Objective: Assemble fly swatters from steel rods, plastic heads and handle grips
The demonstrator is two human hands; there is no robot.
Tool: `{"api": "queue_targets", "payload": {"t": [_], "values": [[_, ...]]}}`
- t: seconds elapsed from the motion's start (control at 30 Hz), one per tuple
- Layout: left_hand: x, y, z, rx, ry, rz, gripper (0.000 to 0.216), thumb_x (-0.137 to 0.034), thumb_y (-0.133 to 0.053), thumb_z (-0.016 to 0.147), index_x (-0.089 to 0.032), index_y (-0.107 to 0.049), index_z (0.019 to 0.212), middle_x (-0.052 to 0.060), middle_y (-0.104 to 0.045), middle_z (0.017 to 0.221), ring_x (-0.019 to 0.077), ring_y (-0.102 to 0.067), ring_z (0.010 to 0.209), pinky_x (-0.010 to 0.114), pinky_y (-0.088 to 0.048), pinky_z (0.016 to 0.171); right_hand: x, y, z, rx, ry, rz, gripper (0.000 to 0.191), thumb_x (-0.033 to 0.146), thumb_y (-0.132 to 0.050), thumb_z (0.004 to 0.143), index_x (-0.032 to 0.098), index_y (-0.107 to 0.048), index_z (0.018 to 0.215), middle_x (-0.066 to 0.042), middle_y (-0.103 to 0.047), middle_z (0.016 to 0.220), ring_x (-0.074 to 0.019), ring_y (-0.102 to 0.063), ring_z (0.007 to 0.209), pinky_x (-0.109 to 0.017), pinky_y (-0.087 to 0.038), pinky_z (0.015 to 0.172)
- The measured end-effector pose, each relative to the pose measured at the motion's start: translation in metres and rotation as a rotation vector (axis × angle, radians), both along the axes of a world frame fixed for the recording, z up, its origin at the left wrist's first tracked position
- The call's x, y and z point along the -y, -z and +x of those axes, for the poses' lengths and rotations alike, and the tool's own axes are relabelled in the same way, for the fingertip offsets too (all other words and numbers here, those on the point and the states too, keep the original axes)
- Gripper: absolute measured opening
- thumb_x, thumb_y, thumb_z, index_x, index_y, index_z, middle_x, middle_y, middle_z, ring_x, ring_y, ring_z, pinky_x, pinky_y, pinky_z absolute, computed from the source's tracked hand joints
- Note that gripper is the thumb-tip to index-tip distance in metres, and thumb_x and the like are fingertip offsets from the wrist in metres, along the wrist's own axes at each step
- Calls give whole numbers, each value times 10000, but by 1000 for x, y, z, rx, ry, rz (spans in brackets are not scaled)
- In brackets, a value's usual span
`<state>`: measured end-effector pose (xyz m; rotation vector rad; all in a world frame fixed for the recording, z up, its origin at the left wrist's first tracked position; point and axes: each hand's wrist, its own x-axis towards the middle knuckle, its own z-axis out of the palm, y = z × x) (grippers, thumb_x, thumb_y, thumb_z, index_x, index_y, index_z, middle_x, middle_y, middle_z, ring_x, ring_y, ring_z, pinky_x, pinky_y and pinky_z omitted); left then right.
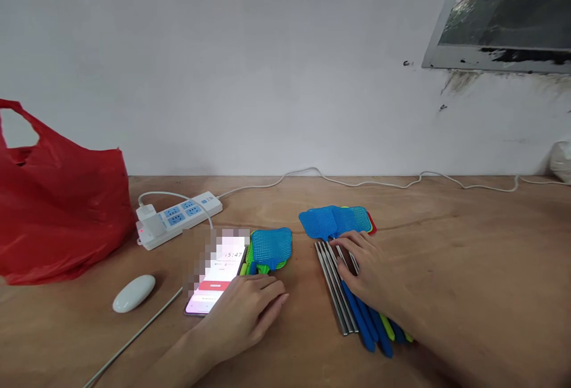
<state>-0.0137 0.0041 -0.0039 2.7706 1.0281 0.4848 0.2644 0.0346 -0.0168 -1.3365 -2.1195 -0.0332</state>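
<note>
Fly swatters with blue mesh heads [332, 221] lie right of centre, a green and a red edge showing beneath. Below the heads, several silver metal rods [334, 290] lie next to blue handles [368, 322] and yellow-green ones. My right hand [366, 266] rests across the rods and handles, thumb and index finger apart. To the left is a second, smaller stack with a blue mesh head [271, 246] over green ones. My left hand [250, 310] lies just below it, covering its handles, with fingers loosely stretched to the right. A lit phone [223, 275] is beside this hand.
A red plastic bag [62, 197] stands at the far left. Near it are a white power strip [178, 219] with a plugged-in charger and a white oval mouse [134, 293]. A thin white cable [357, 184] runs along the wall at the back of the wooden table [482, 269].
</note>
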Motion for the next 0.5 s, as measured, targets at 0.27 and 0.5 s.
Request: {"api": "queue_targets", "payload": {"t": [0.27, 0.5], "values": [[-1, 1, 2, -4, 10, -22, 280, -217, -346, 1038, -204, -571, 871, 25, -650, 781, 194, -594, 682, 298, -399, 616, 0, -5, 8, 19, 84, -241, 163, 260, -645, 782, 231, -582, 635, 13, -553, 533, -162, -508, 520, -282, -267, 502], [1, 0, 3, -26, 10, -43, 293, -212, -341, 1039, -198, -563, 847, 22, -640, 778, 192, -590, 684, 298, -402, 621, 6, -10, 5, 81, 74, -334, 158, 229, -681, 727, 225, -597, 593, 11, -573, 546, -150, -490, 520, -276, -238, 517]]}}
